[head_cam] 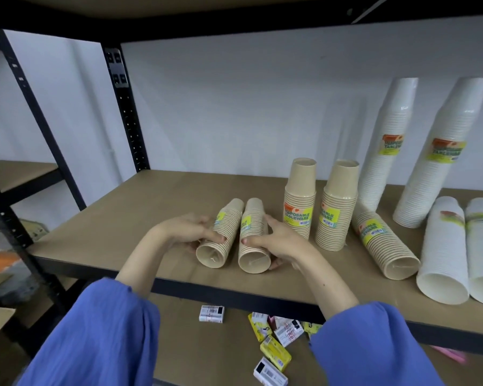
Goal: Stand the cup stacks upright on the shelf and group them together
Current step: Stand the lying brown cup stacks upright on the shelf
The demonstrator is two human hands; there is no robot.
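Shelf: brown board [151,213] runs across the middle of the frame, front edge toward the bottom.
Held stacks: left tan stack [230,215] and right tan stack [251,221] lie on their sides at frame centre, close beside each other, near the front edge.
Long axis: both run front to back; open mouths face the bottom of the frame, closed bases point up-frame toward the back wall. The left one angles slightly to the right.
Left hand [187,232]: wrapped round the left tan stack from its left side, thumb across the top.
Right hand [279,240]: wrapped round the right tan stack from its right side, thumb across the top.
Nearer hand: one stack per hand; neither has to cross over.
Target group: two upright tan stacks [300,201], mouths down, just to the right of the right hand.
Key relation: judged, each stack must pivot with its base rising and its mouth dropping to the board, then shift right to the group.
Still lying: third tan stack [385,246], propped against the upright pair; two white lying stacks [444,252] at lower right.
Tall white stacks [385,140]: two at upper right, leaning on the wall.
Risk (judged): nested cups may slide apart if the mouth end is tipped loosely.
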